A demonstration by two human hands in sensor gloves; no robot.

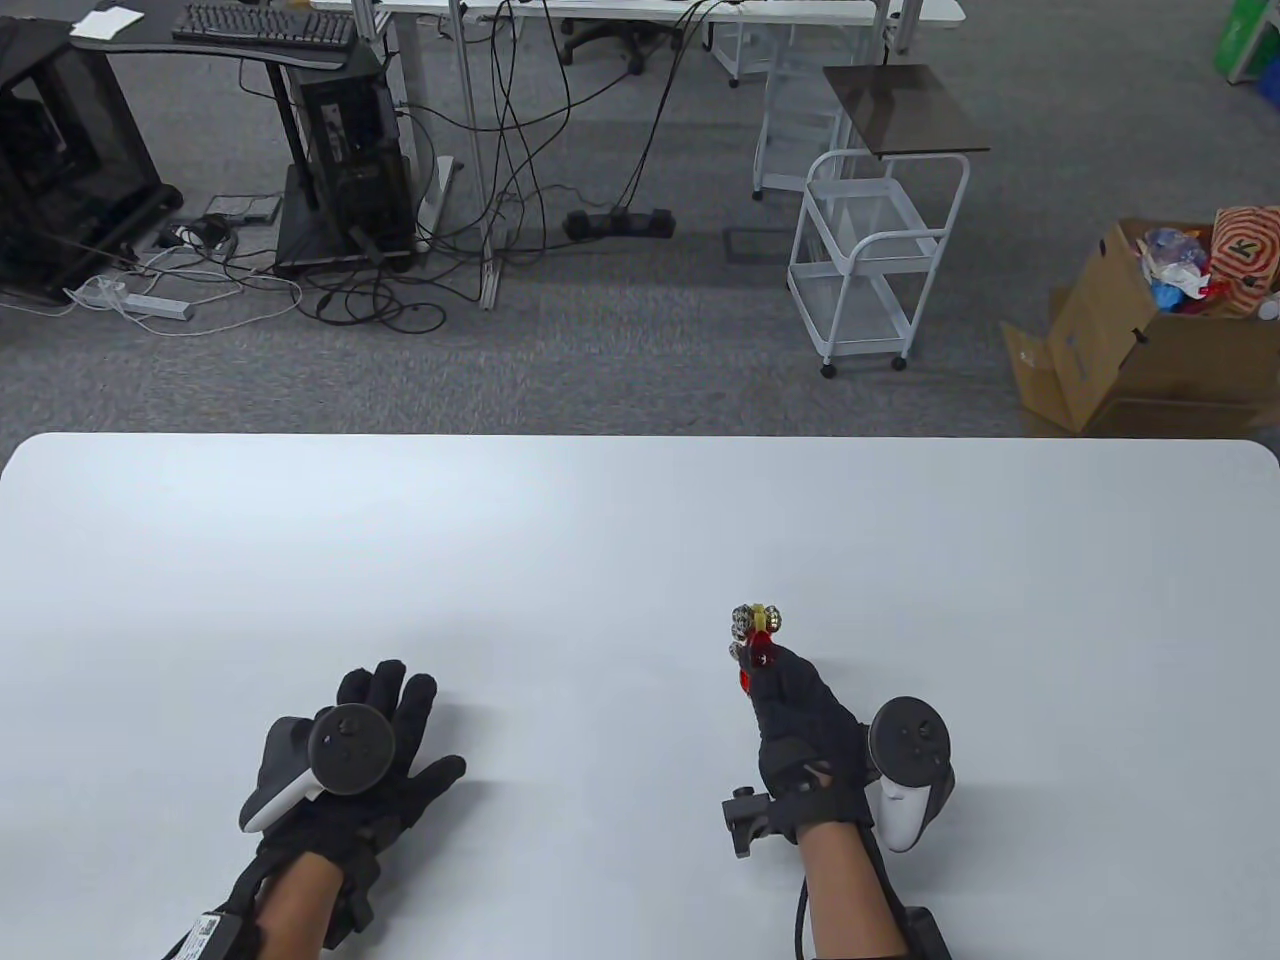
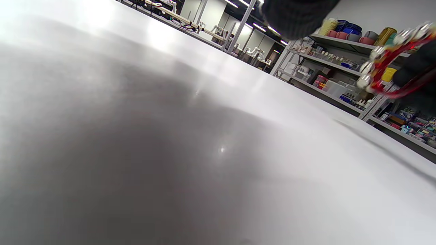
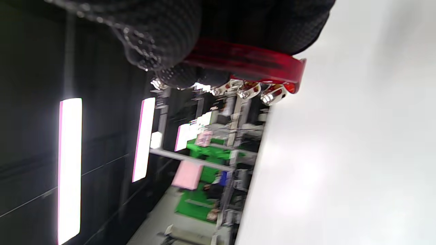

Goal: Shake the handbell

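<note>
Right hand (image 1: 800, 715) gripping red handbell (image 1: 757, 640) clear of table (image 1: 620, 520), left hand (image 1: 375, 745) flat, fingers spread; pickup done, shaking likely left.

Bright, even overhead light. Soft shadows beside each hand on the white counter (image 1: 640, 540). Left wrist view shows glare and blur; right wrist view is sideways, with glowing ceiling lights (image 3: 69, 170).

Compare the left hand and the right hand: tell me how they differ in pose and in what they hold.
The left hand lies flat on the table, fingers spread, holding nothing; the right hand grips the red handbell. Both wear black gloves with trackers.
</note>
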